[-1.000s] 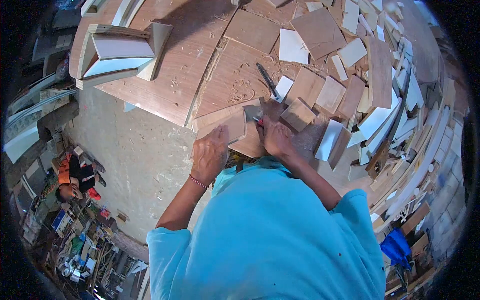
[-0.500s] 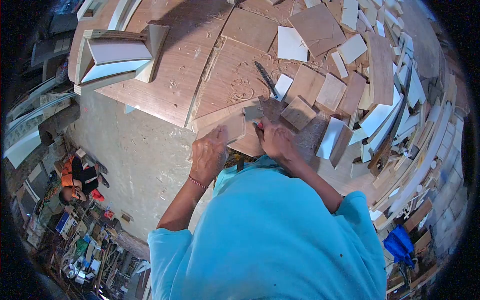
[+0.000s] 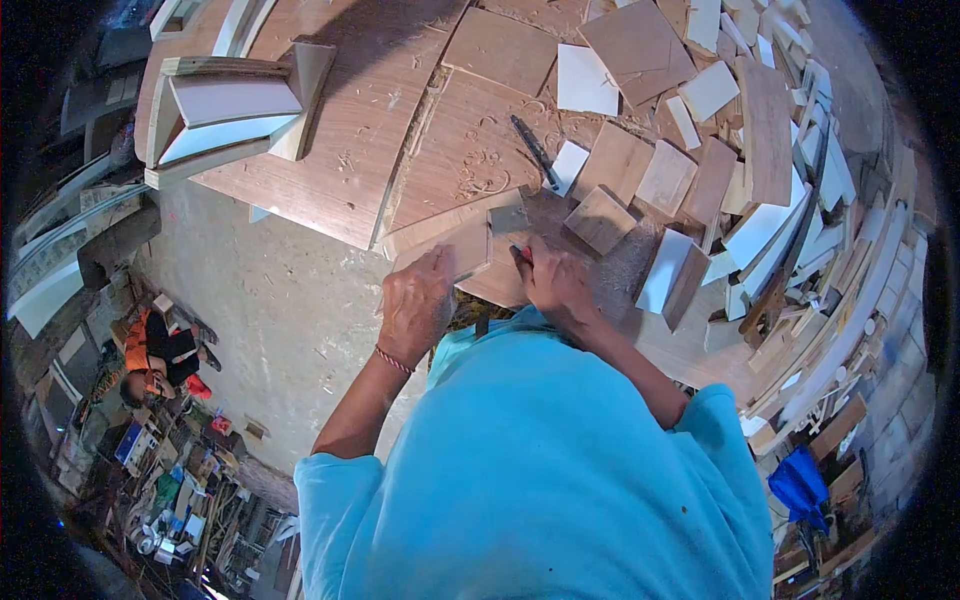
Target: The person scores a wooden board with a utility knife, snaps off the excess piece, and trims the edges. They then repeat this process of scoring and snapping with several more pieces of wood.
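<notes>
My left hand (image 3: 418, 295) is closed around the near left end of a pale wooden piece (image 3: 465, 241), which lies at the bench's near edge. A small grey patch (image 3: 508, 219) shows at the piece's far right end. My right hand (image 3: 558, 288) is closed on a slim red pencil-like tool (image 3: 521, 255), its dark tip pointing left, close beside the wooden piece. Beyond the hands, a black pen-like tool (image 3: 533, 150) lies among wood shavings. Near my right hand sits a small wooden block (image 3: 600, 221).
Many wooden and white offcuts (image 3: 665, 178) crowd the right of the bench (image 3: 340, 150). A small wooden box-like frame (image 3: 235, 108) stands at the left corner. Down on the floor at left, a person (image 3: 150, 350) sits near piled scrap. A blue bag (image 3: 799, 488) lies at lower right.
My right hand's tool tip has shifted slightly and sits a little apart from the wooden piece's grey end. My left hand stays on the piece.
</notes>
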Action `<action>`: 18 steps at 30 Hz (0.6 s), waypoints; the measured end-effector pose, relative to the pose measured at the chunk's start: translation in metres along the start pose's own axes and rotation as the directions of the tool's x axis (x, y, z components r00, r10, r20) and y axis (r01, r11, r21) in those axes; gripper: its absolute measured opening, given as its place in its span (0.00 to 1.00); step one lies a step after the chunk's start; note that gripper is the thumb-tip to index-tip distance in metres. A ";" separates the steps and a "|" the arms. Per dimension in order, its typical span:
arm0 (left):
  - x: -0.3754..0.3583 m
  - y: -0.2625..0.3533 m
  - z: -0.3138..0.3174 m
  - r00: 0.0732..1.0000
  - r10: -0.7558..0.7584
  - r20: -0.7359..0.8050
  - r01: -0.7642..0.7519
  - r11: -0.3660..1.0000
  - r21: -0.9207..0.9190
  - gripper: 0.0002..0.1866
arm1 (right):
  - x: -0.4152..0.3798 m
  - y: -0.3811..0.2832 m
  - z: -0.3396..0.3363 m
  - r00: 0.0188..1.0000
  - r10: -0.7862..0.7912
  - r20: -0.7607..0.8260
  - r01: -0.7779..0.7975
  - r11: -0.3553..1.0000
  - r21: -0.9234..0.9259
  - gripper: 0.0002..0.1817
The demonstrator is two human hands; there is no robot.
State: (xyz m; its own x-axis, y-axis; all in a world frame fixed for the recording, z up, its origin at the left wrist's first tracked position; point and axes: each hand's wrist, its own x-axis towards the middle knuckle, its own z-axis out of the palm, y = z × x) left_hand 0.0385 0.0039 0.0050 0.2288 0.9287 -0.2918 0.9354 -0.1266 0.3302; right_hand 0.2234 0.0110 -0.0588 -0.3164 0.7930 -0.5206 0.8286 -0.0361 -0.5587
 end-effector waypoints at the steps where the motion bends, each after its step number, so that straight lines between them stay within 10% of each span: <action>1: 0.000 0.000 -0.001 1.000 -0.003 0.009 0.003 1.000 0.013 0.14 | 0.003 -0.003 -0.001 1.000 0.017 -0.003 -0.017 1.000 -0.005 0.13; 18: -0.001 0.001 -0.001 0.999 -0.017 0.030 0.017 1.000 0.003 0.15 | -0.004 -0.010 -0.018 0.997 -0.062 -0.039 0.065 0.996 0.054 0.11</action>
State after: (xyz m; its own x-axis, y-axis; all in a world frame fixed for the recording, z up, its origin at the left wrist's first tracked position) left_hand 0.0390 0.0032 0.0063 0.2209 0.9198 -0.3243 0.9400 -0.1120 0.3224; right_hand 0.2247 0.0189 -0.0395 -0.3494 0.8167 -0.4593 0.7801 -0.0179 -0.6253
